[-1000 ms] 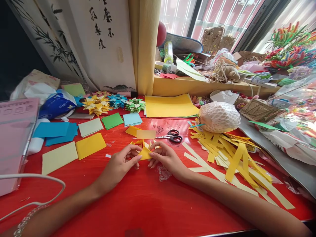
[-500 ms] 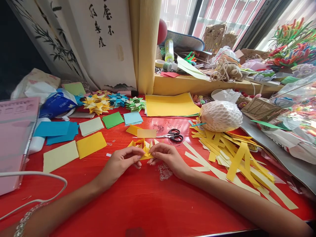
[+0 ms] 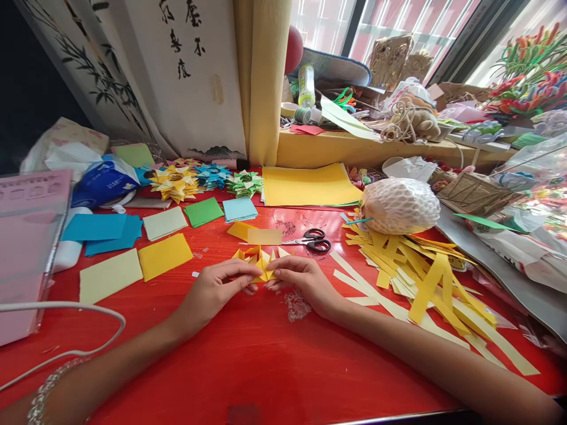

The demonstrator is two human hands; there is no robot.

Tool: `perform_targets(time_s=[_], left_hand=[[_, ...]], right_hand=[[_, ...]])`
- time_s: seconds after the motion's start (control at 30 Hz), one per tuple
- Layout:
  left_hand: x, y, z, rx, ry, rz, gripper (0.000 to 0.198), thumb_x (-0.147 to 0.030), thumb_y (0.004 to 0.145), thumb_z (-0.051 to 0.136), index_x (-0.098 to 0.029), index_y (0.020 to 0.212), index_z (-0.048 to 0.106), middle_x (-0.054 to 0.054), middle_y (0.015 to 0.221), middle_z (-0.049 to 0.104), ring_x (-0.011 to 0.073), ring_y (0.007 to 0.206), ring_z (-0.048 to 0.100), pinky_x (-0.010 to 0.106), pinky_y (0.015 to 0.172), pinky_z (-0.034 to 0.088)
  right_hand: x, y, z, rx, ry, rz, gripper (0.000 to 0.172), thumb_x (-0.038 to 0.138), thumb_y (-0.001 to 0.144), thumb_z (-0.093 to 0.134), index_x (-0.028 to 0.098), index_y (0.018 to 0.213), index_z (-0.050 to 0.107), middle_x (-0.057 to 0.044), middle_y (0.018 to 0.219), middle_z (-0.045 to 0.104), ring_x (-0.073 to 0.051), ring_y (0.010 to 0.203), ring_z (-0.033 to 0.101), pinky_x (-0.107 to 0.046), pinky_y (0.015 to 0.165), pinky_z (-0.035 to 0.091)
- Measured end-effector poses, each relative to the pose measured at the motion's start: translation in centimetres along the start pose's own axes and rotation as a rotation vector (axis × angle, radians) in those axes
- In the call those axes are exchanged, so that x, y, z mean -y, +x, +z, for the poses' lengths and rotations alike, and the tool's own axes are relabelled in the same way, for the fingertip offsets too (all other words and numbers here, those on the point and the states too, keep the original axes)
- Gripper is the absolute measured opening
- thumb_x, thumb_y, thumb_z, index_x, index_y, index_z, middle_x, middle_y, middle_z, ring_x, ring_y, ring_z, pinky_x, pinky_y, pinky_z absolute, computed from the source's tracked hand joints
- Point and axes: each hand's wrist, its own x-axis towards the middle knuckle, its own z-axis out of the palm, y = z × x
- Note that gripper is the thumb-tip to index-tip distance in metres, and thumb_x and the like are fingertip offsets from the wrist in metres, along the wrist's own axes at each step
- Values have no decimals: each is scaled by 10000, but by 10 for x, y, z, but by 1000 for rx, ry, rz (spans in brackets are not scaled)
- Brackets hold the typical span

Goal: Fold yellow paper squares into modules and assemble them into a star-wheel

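Where left hand (image 3: 220, 288) overlaps folded paper (image 3: 265, 274) | edges partly hidden

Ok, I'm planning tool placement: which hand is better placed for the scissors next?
Likely the right hand: the scissors lie nearer it than the left hand, though both pinch folded yellow paper.
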Motion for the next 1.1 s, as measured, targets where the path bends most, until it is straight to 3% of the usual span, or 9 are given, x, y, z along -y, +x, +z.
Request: perform_targets(time_s=[0.17, 0.33, 0.43, 0.67, 0.8, 0.93, 1.1], left_hand=[[0, -2, -2, 33, 90, 50, 183, -251, 812, 507, -183, 896, 655, 27, 930, 608, 137, 739, 623, 224, 697, 490], [-6, -4, 0, 75, 223, 99, 175, -264, 827, 476, -194, 875, 629, 24, 941, 610, 169, 889, 565, 236, 769, 441], [-6, -3, 3, 70, 268, 51, 166, -334, 821, 492, -190, 807, 573, -2, 818, 590, 149, 777, 535, 238, 700, 422], [4, -1, 9, -3, 48, -9, 166, -300, 774, 574, -204, 822, 448, -46, 757, 480, 89, 646, 483, 194, 569, 412], [2, -3, 11, 39, -87, -73, 242, -278, 793, 549, -227, 984, 408, -36, 831, 508, 63, 518, 518, 203, 498, 443], [3, -4, 13, 72, -138, -96, 362, -291, 803, 538, -233, 1111, 358, 16, 969, 529, 108, 589, 620, 258, 575, 499], [6, -4, 13, 63, -29, -125, 402, -336, 770, 582, -234, 1119, 411, 7, 935, 544, 126, 691, 593, 236, 590, 479]], right_hand=[[2, 0, 1, -22, -13, 25, 205, 301, 741, 623, 148, 874, 655, -26, 815, 660, -127, 684, 647, -268, 703, 499], [0, 0, 2, 34, -50, -29, 157, 267, 755, 617, 144, 850, 599, 1, 715, 613, -100, 628, 601, -228, 623, 476], [0, -1, 3, 74, -50, -69, 161, 238, 767, 611, 170, 900, 551, 20, 702, 591, -93, 620, 593, -218, 609, 471], [0, -1, 5, 55, -45, -76, 255, 247, 769, 611, 194, 988, 492, 23, 724, 570, -100, 616, 592, -221, 574, 471], [0, 0, 6, 37, -62, -76, 284, 296, 777, 597, 195, 1017, 486, 18, 738, 565, -95, 604, 575, -216, 549, 459], [-4, -2, 6, 110, -178, -29, 258, 353, 782, 582, 175, 961, 531, -4, 780, 571, -101, 642, 560, -222, 574, 457], [-4, -6, 6, 125, -313, -54, 224, 369, 838, 497, 155, 801, 547, 5, 682, 540, -89, 602, 506, -214, 579, 424]])
